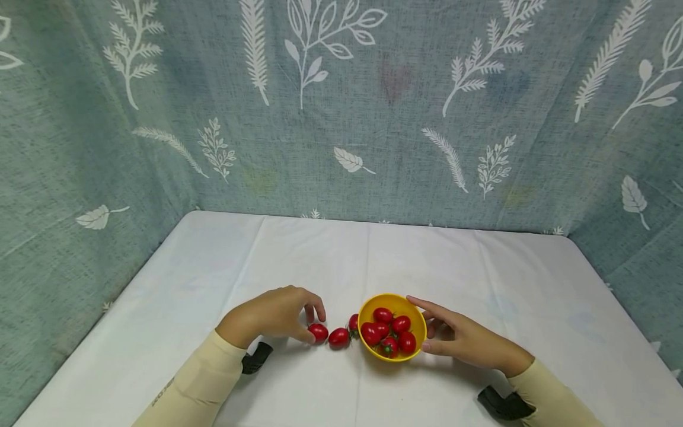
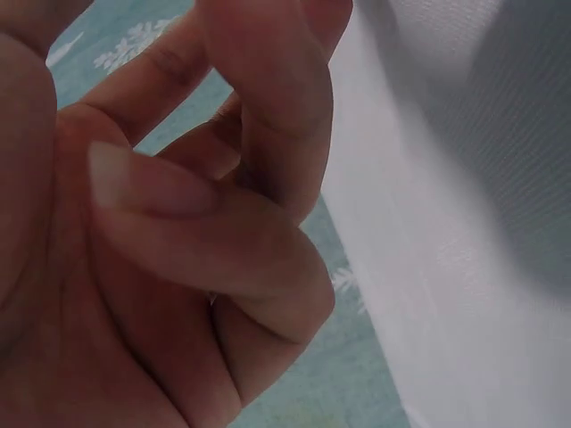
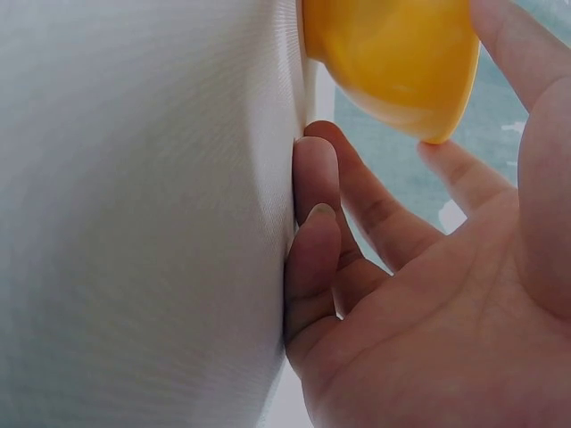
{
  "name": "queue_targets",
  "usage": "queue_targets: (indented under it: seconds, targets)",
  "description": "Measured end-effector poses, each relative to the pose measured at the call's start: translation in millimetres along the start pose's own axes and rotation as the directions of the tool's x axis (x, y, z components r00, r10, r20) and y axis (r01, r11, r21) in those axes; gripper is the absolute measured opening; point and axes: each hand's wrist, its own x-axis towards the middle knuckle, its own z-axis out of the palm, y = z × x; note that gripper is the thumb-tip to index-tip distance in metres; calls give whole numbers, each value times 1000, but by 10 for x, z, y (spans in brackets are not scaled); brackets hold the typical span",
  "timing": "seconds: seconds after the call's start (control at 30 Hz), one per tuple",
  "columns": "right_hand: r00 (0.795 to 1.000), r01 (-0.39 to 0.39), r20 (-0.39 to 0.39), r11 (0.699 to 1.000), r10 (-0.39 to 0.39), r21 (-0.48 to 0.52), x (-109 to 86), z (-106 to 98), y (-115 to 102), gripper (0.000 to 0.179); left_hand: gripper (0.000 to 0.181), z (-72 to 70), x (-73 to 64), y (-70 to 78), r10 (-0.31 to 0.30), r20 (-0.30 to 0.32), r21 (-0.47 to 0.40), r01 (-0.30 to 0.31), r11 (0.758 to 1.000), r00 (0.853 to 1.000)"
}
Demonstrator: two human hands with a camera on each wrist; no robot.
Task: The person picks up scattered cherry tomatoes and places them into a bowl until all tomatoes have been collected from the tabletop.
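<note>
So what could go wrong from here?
The left hand is right at a smooth, rounded loose tomato; a clumsy pinch might send it rolling into the next tomato.

The right hand touches the yellow bowl on one side only, so a careless push might slide or tip it.

If it tipped, the piled tomatoes inside could spill onto the white cloth.

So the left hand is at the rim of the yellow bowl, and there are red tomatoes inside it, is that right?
Not quite: it's the right hand at the rim of the yellow bowl, as the head view shows. There are red tomatoes inside it.
</note>
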Motion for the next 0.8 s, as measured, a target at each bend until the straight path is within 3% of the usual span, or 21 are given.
queue_targets:
  seconds: [0.8]
  targets:
    - [1000, -4, 6, 1000, 4, 22, 0, -7, 2, 75, 22, 46, 50, -24, -17, 12, -25, 17, 1000, 1000]
